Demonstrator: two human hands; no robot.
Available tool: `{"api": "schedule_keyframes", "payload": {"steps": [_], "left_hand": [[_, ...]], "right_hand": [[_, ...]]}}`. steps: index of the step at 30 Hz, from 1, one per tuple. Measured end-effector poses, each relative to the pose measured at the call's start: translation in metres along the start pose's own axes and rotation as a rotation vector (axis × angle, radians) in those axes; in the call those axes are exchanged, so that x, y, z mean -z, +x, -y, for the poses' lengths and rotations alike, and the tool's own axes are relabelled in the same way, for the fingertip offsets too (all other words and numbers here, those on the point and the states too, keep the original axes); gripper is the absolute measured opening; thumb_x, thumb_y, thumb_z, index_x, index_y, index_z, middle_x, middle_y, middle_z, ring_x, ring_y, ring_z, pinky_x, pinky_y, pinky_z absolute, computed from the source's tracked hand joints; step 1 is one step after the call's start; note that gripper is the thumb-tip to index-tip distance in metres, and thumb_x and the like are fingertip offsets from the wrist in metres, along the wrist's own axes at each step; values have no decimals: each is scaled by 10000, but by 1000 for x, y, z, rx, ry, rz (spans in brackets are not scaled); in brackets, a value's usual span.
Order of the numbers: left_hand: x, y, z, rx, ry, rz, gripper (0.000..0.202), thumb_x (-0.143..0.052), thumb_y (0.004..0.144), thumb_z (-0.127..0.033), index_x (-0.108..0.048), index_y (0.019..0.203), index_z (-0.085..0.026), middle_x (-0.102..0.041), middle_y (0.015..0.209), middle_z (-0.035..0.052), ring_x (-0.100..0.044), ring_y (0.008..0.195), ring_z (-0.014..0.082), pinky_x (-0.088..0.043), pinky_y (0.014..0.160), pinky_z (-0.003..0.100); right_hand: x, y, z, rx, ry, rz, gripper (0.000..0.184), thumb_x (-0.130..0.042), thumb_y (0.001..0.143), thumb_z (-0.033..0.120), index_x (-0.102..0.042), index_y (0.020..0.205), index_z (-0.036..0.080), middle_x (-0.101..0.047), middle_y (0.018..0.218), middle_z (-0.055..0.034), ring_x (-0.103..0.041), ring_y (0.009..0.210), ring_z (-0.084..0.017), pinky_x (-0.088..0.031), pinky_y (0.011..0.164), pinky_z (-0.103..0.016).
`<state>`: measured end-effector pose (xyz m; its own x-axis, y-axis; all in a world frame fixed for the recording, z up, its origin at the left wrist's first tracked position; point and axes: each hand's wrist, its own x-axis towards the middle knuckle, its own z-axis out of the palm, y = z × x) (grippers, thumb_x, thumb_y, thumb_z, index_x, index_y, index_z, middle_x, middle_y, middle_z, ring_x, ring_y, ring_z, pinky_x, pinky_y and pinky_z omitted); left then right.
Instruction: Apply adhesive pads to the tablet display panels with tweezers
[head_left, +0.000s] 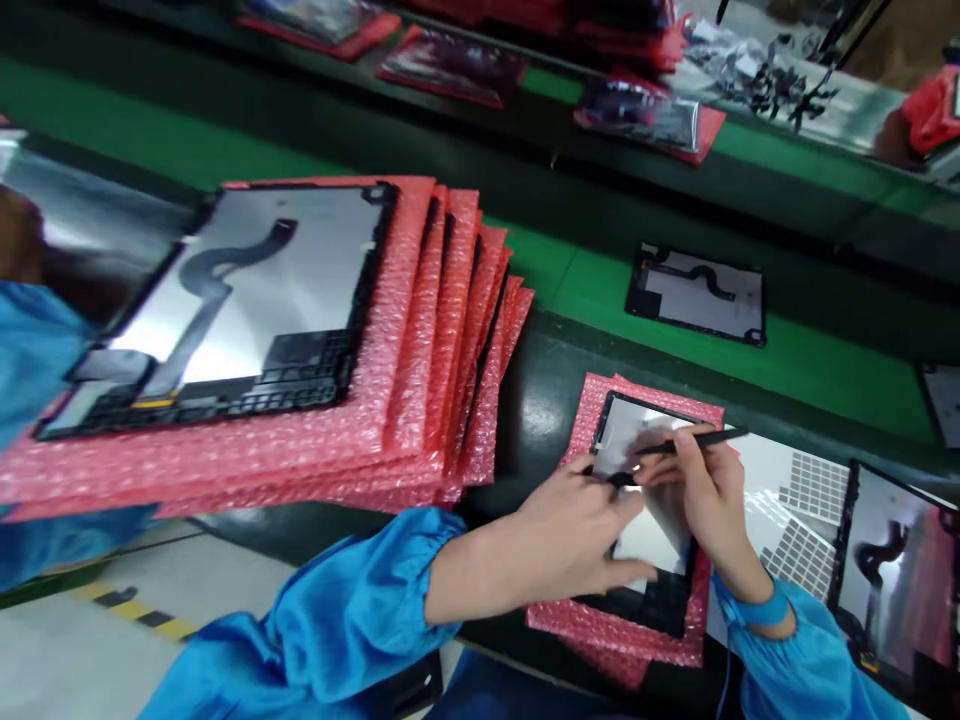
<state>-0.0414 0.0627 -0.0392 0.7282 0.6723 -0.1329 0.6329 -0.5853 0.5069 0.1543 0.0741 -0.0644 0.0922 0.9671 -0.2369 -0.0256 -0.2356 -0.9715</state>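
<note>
My right hand (709, 490) pinches slim black tweezers (718, 437), their tip pointing left over a tablet screen panel (660, 535). The panel has a silvery back and a black frame, and lies on pink bubble-wrap bags (581, 420). My left hand (562, 530) rests over the panel's left side. Its fingertips touch a black flex cable (621, 480) close to the tweezers, while its thumb is stretched apart. Both hands cover much of the panel, and the fingertips are slightly blurred.
A tall stack of pink bubble-wrap bags (420, 330) stands left, topped by another panel (255, 290). White sheets with grey squares (806, 490) and a panel (896, 580) lie right. Another panel (705, 290) lies on the green strip. A co-worker's blue sleeve (34, 350) shows at left.
</note>
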Motion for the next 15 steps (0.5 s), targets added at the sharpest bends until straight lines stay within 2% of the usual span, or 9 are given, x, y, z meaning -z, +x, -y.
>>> {"api": "schedule_keyframes", "payload": {"steps": [1, 3, 5, 7, 10, 13, 15], "left_hand": [[2, -4, 0, 145, -9, -4, 474, -523, 1040, -587, -686, 1128, -150, -794, 941, 143, -778, 910, 338, -550, 935, 485], [0, -12, 3, 465, -16, -14, 412, -371, 1105, -452, -651, 1108, -149, -776, 899, 152, -771, 830, 352, -563, 785, 472], [-7, -16, 8, 639, -25, -21, 361, -346, 1104, -376, -608, 1154, -134, -763, 904, 174, -764, 822, 375, -552, 738, 472], [-14, -16, 14, 658, -47, -48, 282, -357, 1090, -305, -581, 1148, -146, -746, 925, 169, -757, 845, 365, -545, 752, 457], [-19, -11, 17, 613, -81, -144, 209, -345, 1066, -226, -549, 1040, -191, -704, 1017, 151, -737, 893, 316, -534, 791, 423], [-20, -4, 11, 542, -156, -260, 144, -362, 1038, -199, -485, 966, -219, -655, 1017, 110, -703, 889, 260, -532, 819, 393], [-21, 1, 3, 480, -229, -343, 72, -395, 1022, -197, -453, 1003, -234, -636, 976, 54, -680, 856, 209, -541, 813, 349]], "right_hand": [[8, -7, 0, 13, 6, -26, 457, -723, 941, 640, -629, 998, 196, -802, 732, -55, -770, 541, -199, -638, 517, -280], [25, -19, -4, 21, -4, -47, 445, -717, 949, 633, -645, 989, 196, -811, 743, -74, -789, 578, -226, -659, 560, -317], [39, -28, -13, 21, -24, -48, 460, -709, 949, 644, -662, 976, 187, -809, 736, -89, -802, 614, -246, -664, 595, -334], [48, -31, -26, 34, -27, -68, 481, -705, 945, 655, -678, 971, 175, -807, 734, -95, -801, 621, -245, -661, 618, -335], [52, -28, -41, 68, 0, -116, 507, -691, 946, 668, -688, 987, 163, -809, 741, -102, -794, 611, -243, -650, 618, -339], [52, -24, -50, 83, 50, -114, 511, -697, 945, 662, -687, 1015, 155, -812, 747, -104, -799, 633, -254, -652, 650, -360], [55, -23, -55, 87, 116, -109, 502, -733, 924, 645, -681, 1022, 155, -816, 753, -100, -801, 643, -259, -662, 685, -384]]}}
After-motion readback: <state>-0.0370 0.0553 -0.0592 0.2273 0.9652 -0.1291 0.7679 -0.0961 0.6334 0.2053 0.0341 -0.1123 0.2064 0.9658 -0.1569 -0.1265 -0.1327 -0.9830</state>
